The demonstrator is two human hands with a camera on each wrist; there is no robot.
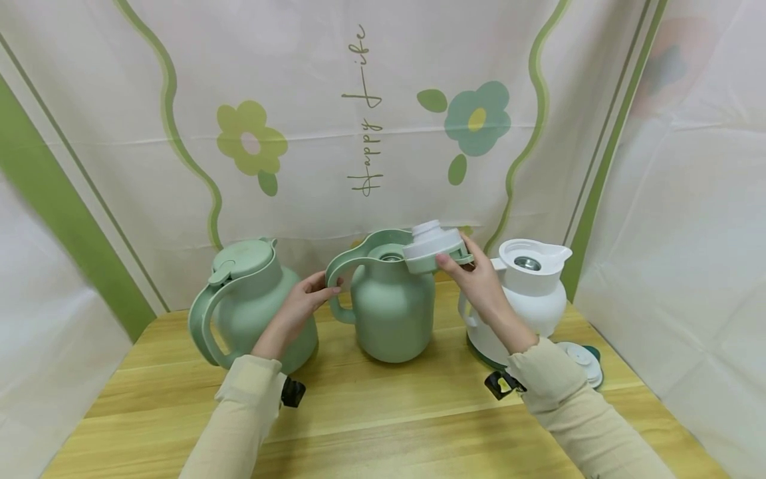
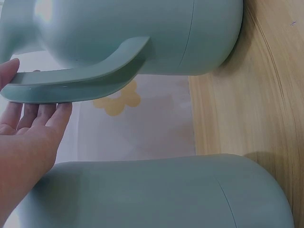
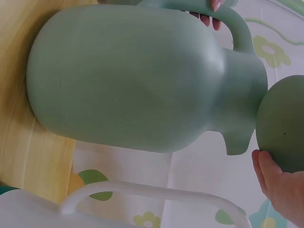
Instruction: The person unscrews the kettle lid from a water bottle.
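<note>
A light-green thermos jug (image 1: 391, 319) stands upright mid-table with its round mouth uncovered. My left hand (image 1: 304, 301) grips its handle (image 2: 85, 78) near the top, thumb on one side and fingers on the other. In my right hand (image 1: 483, 286) is a green-and-white lid (image 1: 429, 251), tilted so that its white plug points upward. The lid is just right of the jug's mouth, slightly overlapping the rim in the head view. From the right wrist, the green top of the lid (image 3: 285, 126) shows, with fingers at its edge; the plug is hidden there.
On the left stands a second green jug (image 1: 254, 309) with its lid on. A white jug (image 1: 535, 306) without a lid stands on the right, partly behind my right forearm. A white-and-green lid (image 1: 583, 362) lies beside it. A printed cloth (image 1: 383, 120) hangs behind the wooden table (image 1: 383, 426).
</note>
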